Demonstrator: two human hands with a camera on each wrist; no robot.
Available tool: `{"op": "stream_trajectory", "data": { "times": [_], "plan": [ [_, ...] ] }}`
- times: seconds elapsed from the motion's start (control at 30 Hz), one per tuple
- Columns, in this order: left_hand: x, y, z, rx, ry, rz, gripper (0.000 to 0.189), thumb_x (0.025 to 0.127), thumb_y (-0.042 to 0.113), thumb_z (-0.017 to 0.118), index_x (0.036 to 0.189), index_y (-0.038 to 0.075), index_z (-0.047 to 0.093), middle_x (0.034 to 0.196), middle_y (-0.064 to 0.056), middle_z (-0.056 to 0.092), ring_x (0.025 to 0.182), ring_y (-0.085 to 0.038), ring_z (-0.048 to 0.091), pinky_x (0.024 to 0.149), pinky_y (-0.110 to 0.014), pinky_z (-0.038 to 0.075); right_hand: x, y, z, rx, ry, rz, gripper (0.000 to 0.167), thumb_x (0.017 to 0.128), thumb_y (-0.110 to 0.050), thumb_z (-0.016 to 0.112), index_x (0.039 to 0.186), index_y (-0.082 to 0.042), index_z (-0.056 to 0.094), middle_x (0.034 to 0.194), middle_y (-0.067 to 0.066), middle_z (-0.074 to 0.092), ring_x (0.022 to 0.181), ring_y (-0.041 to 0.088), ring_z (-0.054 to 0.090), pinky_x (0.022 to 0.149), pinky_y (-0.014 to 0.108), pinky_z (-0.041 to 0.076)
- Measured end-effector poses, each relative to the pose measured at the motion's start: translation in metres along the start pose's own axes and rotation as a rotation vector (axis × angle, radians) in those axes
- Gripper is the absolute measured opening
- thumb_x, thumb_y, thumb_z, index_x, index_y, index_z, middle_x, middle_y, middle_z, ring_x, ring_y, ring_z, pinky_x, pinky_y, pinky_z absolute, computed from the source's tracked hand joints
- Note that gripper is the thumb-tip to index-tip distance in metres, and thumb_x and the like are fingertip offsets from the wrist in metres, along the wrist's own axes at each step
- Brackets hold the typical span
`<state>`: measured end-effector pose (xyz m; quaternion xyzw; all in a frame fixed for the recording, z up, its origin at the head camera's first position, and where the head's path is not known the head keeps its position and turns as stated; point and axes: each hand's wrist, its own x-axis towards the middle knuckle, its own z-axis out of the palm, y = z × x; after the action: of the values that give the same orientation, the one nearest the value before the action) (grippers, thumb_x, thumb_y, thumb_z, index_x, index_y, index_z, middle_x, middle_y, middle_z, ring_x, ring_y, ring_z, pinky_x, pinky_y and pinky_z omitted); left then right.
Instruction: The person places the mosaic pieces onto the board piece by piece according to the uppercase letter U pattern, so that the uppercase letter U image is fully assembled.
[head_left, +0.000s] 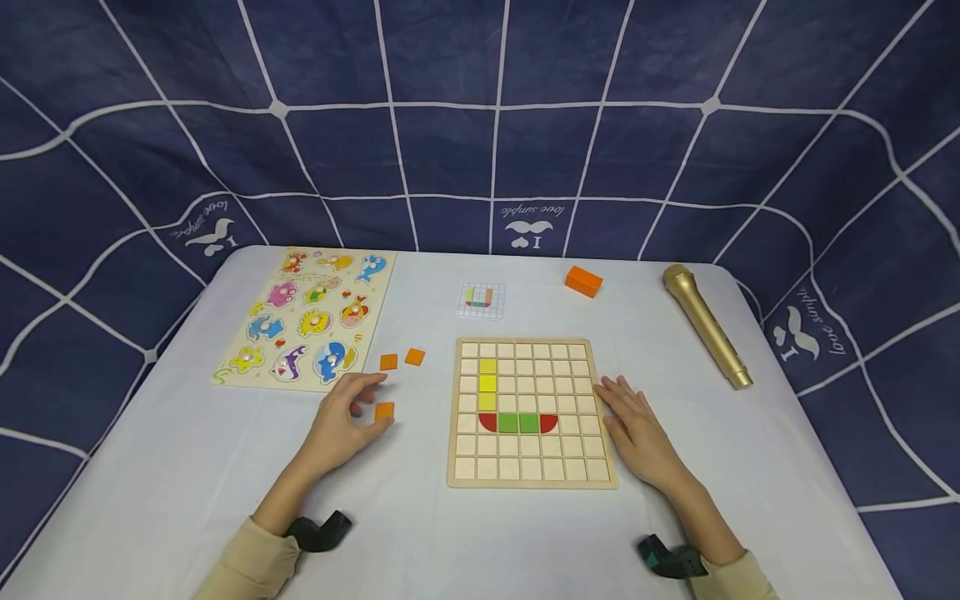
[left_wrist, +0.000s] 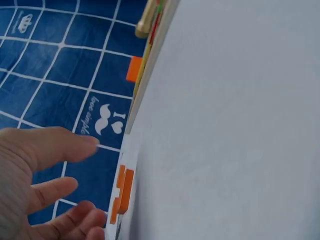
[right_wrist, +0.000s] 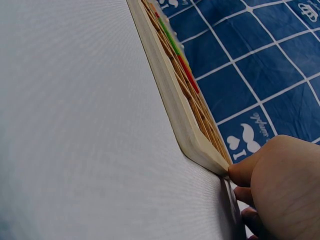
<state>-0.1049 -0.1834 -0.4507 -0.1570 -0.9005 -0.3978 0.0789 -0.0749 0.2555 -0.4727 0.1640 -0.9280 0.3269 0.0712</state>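
My left hand hovers around an orange square tile, its thumb and fingers apart; the left wrist view shows a gap between the fingertips and the orange tiles. Behind it lie two more orange tiles, one at left and one at right. The wooden grid board holds a column of yellow squares. Below that column runs a row with two green squares between red rounded pieces. My right hand rests against the board's right edge, fingers extended.
A small pattern card lies behind the board. An orange block is at the back, and a gold microphone lies at the right. At the back left is an animal peg puzzle. Dark blue checked cloth hangs behind the table.
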Motion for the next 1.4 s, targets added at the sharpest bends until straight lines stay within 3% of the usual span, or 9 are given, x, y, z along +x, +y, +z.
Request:
{"op": "stream_trajectory", "data": {
  "times": [0.3, 0.77, 1.13, 1.4],
  "plan": [
    [-0.005, -0.008, 0.010, 0.086, -0.026, -0.064, 0.055, 0.062, 0.011, 0.085, 0.113, 0.007, 0.063, 0.098, -0.004, 0.054, 0.073, -0.014, 0.045, 0.063, -0.028, 0.039, 0.000, -0.001, 0.000, 0.003, -0.001, -0.001, 0.044, 0.091, -0.005, 0.053, 0.134, -0.002, 0.045, 0.142, 0.018, 0.036, 0.134, 0.038, 0.020, 0.105, 0.057, 0.010],
    [-0.006, -0.011, 0.008, 0.070, -0.030, -0.092, 0.032, 0.066, 0.006, 0.081, 0.096, 0.009, 0.070, 0.098, 0.001, 0.053, 0.076, -0.013, 0.047, 0.064, -0.026, 0.041, 0.000, -0.001, 0.001, -0.025, 0.005, 0.011, 0.044, 0.090, -0.004, 0.053, 0.134, -0.002, 0.046, 0.141, 0.018, 0.037, 0.134, 0.037, 0.022, 0.105, 0.055, 0.011],
    [-0.004, -0.009, 0.010, 0.079, -0.018, -0.071, 0.026, 0.066, 0.007, 0.080, 0.090, 0.009, 0.070, 0.094, 0.001, 0.055, 0.078, -0.014, 0.049, 0.064, -0.025, 0.041, 0.000, -0.001, 0.001, -0.020, 0.011, 0.003, 0.044, 0.090, -0.003, 0.053, 0.133, -0.001, 0.046, 0.141, 0.019, 0.037, 0.134, 0.038, 0.022, 0.105, 0.056, 0.011],
    [0.010, 0.012, 0.016, 0.105, -0.052, 0.013, 0.024, 0.066, 0.011, 0.077, 0.088, 0.011, 0.067, 0.082, 0.005, 0.058, 0.075, -0.011, 0.051, 0.066, -0.028, 0.043, 0.000, -0.001, 0.001, -0.021, 0.006, 0.013, 0.044, 0.090, -0.004, 0.053, 0.133, -0.001, 0.046, 0.141, 0.019, 0.036, 0.134, 0.037, 0.022, 0.105, 0.056, 0.011]
  ]
}}
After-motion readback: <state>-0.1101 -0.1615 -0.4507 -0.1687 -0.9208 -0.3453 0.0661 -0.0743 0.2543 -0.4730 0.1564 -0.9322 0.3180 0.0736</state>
